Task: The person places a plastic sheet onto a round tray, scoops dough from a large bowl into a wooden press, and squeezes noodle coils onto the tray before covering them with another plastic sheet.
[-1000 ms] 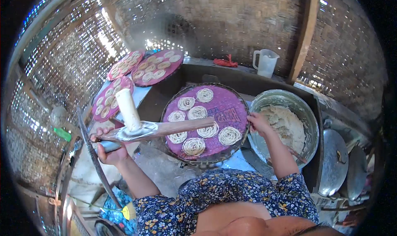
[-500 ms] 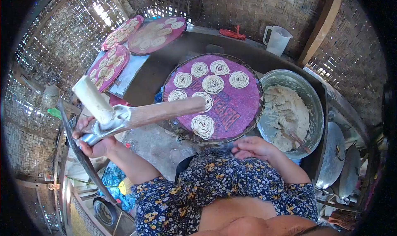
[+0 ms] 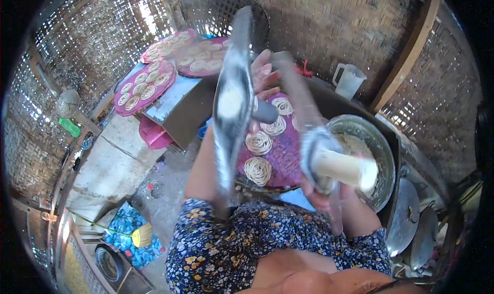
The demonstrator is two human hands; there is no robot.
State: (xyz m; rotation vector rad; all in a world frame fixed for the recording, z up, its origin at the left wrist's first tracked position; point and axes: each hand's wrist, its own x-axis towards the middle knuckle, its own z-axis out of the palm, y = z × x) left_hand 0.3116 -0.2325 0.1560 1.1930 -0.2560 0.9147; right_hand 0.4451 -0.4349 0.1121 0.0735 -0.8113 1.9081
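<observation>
Two long press pieces, blurred by motion, are held apart above a round purple tray (image 3: 278,165) of pale noodle coils. My left hand (image 3: 263,80) is wrapped round the grey tube of the left piece (image 3: 224,139), its fingers pointing up behind that piece. A pale, round dough-like mass shows in the left piece's opening. My right hand (image 3: 319,193) grips the right piece (image 3: 303,101), from which a thick white cylinder (image 3: 345,169) sticks out toward the right. Part of the palm and fingers of each hand is hidden by the pieces.
A big metal pot (image 3: 383,134) of pale dough is at the right, with metal lids (image 3: 404,217) beside it. More coil-covered trays (image 3: 144,88) lie at the upper left. A clear jug (image 3: 350,81) stands behind. A yellow brush (image 3: 142,236) is at the lower left.
The two press pieces, earlier together in my left hand, are now apart. My right hand has come up from the tray's edge and taken hold of the piece with the white cylinder.
</observation>
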